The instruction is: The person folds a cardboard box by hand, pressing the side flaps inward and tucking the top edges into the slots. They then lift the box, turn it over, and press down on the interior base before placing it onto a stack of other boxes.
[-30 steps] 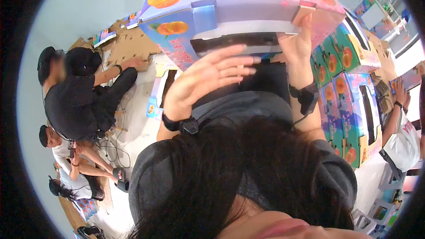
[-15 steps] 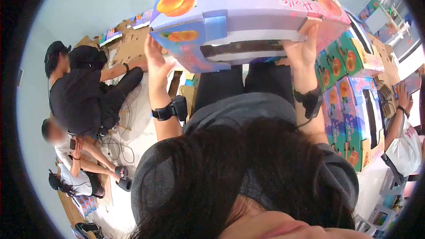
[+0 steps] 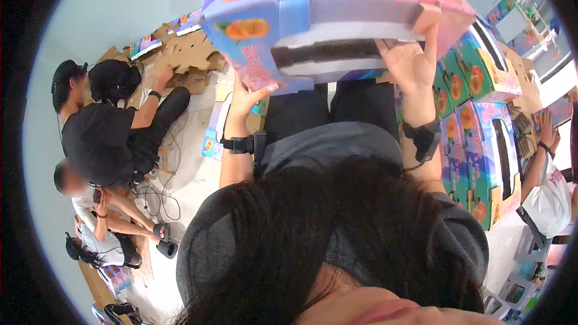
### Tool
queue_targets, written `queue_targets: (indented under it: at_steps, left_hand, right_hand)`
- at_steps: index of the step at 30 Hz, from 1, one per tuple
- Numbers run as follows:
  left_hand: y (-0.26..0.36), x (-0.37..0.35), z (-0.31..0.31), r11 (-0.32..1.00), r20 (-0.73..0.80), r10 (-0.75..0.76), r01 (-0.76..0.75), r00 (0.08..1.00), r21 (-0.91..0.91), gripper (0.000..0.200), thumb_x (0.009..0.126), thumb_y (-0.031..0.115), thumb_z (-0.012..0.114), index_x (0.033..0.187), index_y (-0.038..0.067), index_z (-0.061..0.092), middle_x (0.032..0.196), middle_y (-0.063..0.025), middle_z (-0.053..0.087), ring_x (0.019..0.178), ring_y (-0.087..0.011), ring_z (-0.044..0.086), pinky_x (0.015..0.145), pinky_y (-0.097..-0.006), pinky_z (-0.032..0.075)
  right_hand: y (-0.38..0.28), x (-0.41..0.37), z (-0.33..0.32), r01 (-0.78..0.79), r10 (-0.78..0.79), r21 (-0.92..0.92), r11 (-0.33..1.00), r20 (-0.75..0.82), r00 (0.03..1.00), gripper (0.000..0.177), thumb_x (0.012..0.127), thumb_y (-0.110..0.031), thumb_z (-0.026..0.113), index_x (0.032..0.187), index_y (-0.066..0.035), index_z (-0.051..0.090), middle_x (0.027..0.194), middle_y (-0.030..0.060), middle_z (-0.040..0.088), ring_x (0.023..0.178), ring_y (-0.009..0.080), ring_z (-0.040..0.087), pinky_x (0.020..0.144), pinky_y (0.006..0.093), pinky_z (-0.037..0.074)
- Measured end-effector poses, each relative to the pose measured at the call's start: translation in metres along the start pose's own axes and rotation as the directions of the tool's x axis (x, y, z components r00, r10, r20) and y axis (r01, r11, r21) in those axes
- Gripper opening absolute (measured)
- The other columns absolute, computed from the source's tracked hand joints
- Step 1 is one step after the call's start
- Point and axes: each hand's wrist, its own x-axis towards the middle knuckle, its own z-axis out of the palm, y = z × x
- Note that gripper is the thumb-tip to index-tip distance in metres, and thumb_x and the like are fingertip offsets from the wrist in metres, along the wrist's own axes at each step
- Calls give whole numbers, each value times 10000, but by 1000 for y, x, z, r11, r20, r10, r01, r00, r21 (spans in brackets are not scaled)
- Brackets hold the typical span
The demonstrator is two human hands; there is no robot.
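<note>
A printed cardboard box [image 3: 355, 18] with orange fruit pictures and a long dark handle slot hangs in front of my body. Its lower left edge rests in my left hand [image 3: 248, 97], with the thumb along the bottom and the other fingers hidden behind the cardboard. My right hand [image 3: 412, 63] is at the box's right part, palm turned up beside the slot, with a finger against a small tan flap [image 3: 427, 19]. Both my wrists wear black bands.
Several similar boxes [image 3: 475, 162] are stacked at the right. Flattened cardboard [image 3: 186, 54] lies at the upper left. People sit at the left, one in black [image 3: 99, 138]. Another person's arm [image 3: 536, 168] shows at the far right. Cables [image 3: 162, 192] lie on the floor.
My left hand has moved from the box's left side down and right to its lower edge. The box has risen slightly. The person in black has shifted an arm.
</note>
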Motion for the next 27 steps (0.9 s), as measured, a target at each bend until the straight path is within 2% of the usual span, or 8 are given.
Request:
queue_targets:
  at_steps: [4, 7, 8, 9, 11, 12, 16, 27]
  left_hand:
    - [14, 1, 13, 999, -124, -41, 38, 992, -22, 668, 787, 107, 819, 1351, 20, 471, 1194, -123, 648, 1053, -226, 669, 941, -386, 528]
    - [15, 4, 22, 998, -218, -63, 60, 974, -20, 658, 843, 238, 793, 1376, 27, 471, 1276, -137, 612, 1151, -216, 616, 990, -394, 481]
    - [9, 10, 19, 998, -240, -67, 64, 969, -20, 662, 847, 251, 791, 1381, 28, 470, 1277, -136, 613, 1170, -214, 602, 1000, -395, 469]
    - [4, 12, 15, 998, -261, -70, 68, 963, -18, 667, 851, 264, 789, 1386, 29, 469, 1277, -135, 614, 1190, -212, 589, 1011, -395, 456]
    - [3, 11, 17, 995, -274, -94, 84, 957, -48, 687, 855, 307, 785, 1395, 26, 464, 1277, -135, 614, 1208, -213, 575, 1023, -390, 438]
    - [6, 11, 20, 994, -278, -104, 90, 955, -63, 698, 858, 328, 782, 1399, 25, 462, 1276, -135, 614, 1216, -214, 568, 1029, -388, 428]
    - [11, 9, 24, 993, -295, -121, 114, 948, -42, 732, 853, 386, 779, 1401, 22, 456, 1280, -128, 613, 1202, -222, 575, 1031, -360, 417]
    - [5, 8, 19, 991, -258, -107, 125, 960, 55, 751, 913, 415, 716, 1464, 7, 410, 1355, -134, 574, 1278, -230, 519, 1080, -368, 386]
  right_hand:
    - [-12, -2, 6, -132, 118, -277, 952, -66, 991, 552, 1038, -297, 428, 1416, 105, 400, 1471, 291, 432, 1457, 347, 340, 1218, 496, 260]
    - [0, -9, 28, 17, -94, -734, 679, -63, 994, 528, 1036, -275, 426, 1386, 120, 446, 1444, 282, 476, 1429, 348, 391, 1204, 478, 285]
    - [1, -9, 27, 73, -139, -878, 474, 8, 990, 525, 982, -324, 569, 1389, 4, 528, 1422, 235, 524, 1390, 363, 444, 1186, 470, 311]
    - [1, -8, 27, 202, -173, -979, 39, 192, 966, 556, 940, -352, 618, 1393, -37, 543, 1426, 219, 524, 1401, 364, 426, 1189, 494, 287]
    - [3, -6, 30, 331, 2, -565, -755, 503, 865, 631, 857, -409, 716, 1399, -120, 572, 1434, 186, 526, 1425, 368, 391, 1193, 541, 238]
    - [10, -5, 30, 301, 70, -451, -840, 461, 885, 830, 704, -410, 827, 1452, -221, 522, 1490, 162, 463, 1466, 374, 305, 1193, 587, 164]
    - [28, -1, -18, 238, 34, -448, -862, 417, 908, 1024, 599, -279, 851, 1519, -280, 400, 1489, 115, 417, 1435, 374, 305, 1200, 560, 168]
    - [32, 2, -23, 182, -16, -382, -906, 460, 888, 912, 627, -241, 780, 1479, -330, 467, 1361, 92, 499, 1321, 346, 409, 1160, 541, 237]
